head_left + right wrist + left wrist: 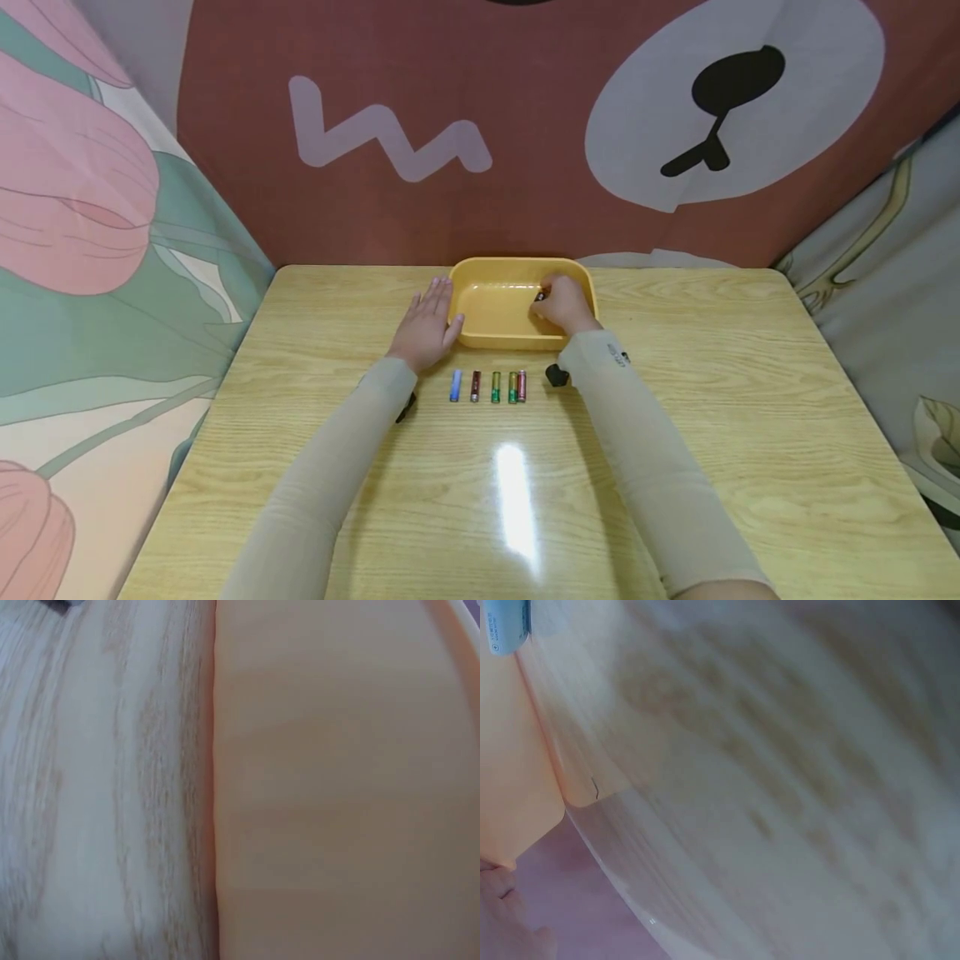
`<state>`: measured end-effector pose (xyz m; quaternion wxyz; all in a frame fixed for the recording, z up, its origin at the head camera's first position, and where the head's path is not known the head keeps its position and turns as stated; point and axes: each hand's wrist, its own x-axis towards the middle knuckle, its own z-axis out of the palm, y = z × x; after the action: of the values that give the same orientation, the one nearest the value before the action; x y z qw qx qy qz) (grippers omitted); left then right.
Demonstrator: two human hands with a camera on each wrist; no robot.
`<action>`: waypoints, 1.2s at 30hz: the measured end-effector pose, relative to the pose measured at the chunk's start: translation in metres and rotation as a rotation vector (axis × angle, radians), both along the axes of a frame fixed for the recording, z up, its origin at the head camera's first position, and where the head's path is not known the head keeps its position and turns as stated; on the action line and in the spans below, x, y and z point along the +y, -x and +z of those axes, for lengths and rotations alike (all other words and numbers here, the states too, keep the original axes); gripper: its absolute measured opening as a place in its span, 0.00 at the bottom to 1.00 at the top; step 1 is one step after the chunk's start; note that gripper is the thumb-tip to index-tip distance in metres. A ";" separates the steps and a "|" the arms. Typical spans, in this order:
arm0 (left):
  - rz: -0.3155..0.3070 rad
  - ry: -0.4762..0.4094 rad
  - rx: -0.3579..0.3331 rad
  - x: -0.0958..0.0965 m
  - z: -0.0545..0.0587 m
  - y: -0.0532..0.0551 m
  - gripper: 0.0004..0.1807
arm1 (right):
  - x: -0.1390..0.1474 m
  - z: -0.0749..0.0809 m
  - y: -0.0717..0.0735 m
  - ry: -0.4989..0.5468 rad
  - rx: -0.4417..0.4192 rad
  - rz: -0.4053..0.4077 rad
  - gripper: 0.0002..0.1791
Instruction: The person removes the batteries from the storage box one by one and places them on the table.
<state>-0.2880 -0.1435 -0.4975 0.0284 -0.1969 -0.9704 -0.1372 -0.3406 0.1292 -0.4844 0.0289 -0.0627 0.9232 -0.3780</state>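
A yellow plastic tray (495, 342) stands at the back edge of the table. My left hand (426, 327) lies against its left side with fingers straight; some of those fingers (508, 911) show at the lower left of the left wrist view. Inside the tray, toward the right end, my right hand (566, 305) pinches a small dark battery (540, 297), mostly hidden by the fingers. In front of the tray lies a row of batteries: a blue one (456, 386), a dark red one (476, 386), two green-and-gold ones (496, 387) and a red one (522, 386).
The wood-grain table (750, 417) spreads out on both sides. Behind it hangs a brown cloth (525, 208) with a bear face, close to the tray's far rim. Only the tray's outer wall (337, 780) and tabletop fill the right wrist view.
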 end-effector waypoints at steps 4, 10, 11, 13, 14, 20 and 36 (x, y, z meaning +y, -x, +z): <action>-0.001 -0.001 0.003 0.000 0.000 0.000 0.39 | -0.001 0.000 -0.001 0.036 0.001 -0.006 0.14; 0.001 -0.004 -0.004 0.000 0.001 -0.001 0.39 | -0.002 0.001 -0.003 0.056 -0.012 -0.005 0.13; 0.000 -0.005 -0.004 -0.001 0.001 -0.001 0.39 | -0.002 0.002 -0.003 0.062 -0.023 -0.004 0.15; 0.000 -0.006 -0.004 -0.001 0.001 -0.001 0.38 | -0.002 0.004 -0.005 0.071 -0.031 -0.001 0.22; 0.001 -0.006 -0.006 -0.001 0.001 -0.001 0.38 | -0.002 0.004 -0.006 0.074 -0.033 0.000 0.26; 0.004 0.000 -0.009 -0.001 0.001 -0.002 0.39 | -0.002 0.005 -0.008 0.095 -0.007 0.013 0.31; -0.003 0.020 0.003 -0.002 0.001 -0.001 0.39 | -0.003 0.012 -0.014 0.177 0.137 0.011 0.33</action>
<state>-0.2874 -0.1454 -0.4964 0.0277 -0.1987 -0.9714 -0.1271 -0.3270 0.1262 -0.4724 -0.0377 -0.0955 0.8856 -0.4529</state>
